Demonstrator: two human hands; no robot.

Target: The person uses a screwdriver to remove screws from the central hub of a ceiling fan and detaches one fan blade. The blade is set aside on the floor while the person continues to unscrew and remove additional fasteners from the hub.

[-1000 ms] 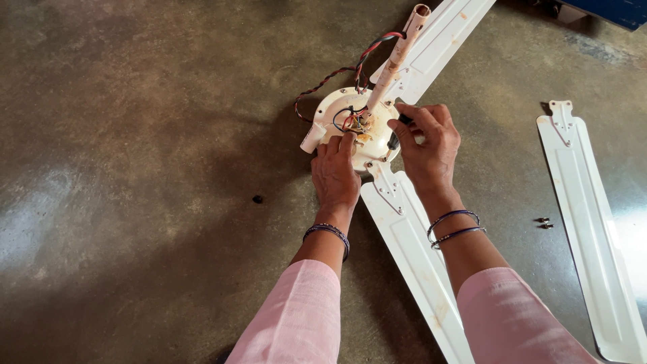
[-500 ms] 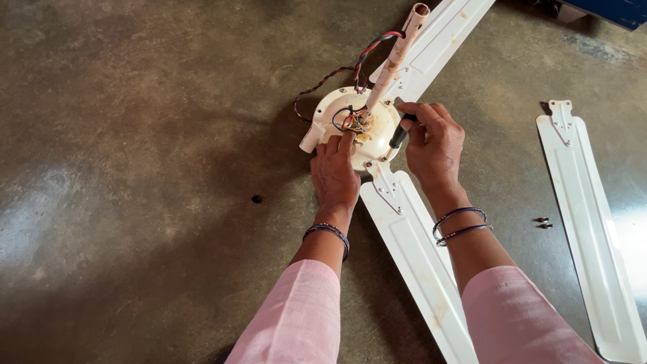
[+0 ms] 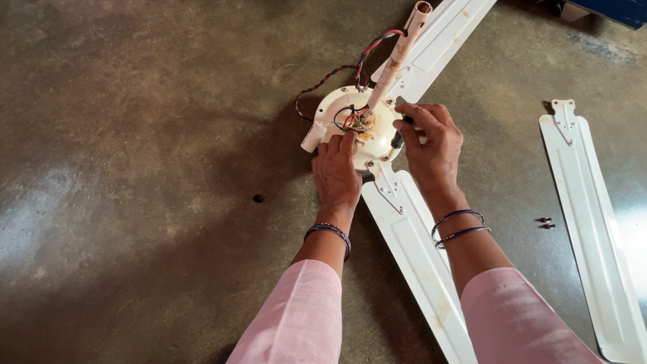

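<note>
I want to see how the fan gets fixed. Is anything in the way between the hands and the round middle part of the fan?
Nothing visible. The left hand rests right on the round fan motor, beside the coloured wires. The right hand holds a small dark tool against its edge, next to the rod.

We see a polished concrete floor (image 3: 135,135), mottled, faintly glossy; the fan blades (image 3: 593,222) look like painted metal, smooth, rust-flecked; the motor hub (image 3: 350,114) glossy cream; our sleeves (image 3: 296,317) matt pink cloth.
</note>
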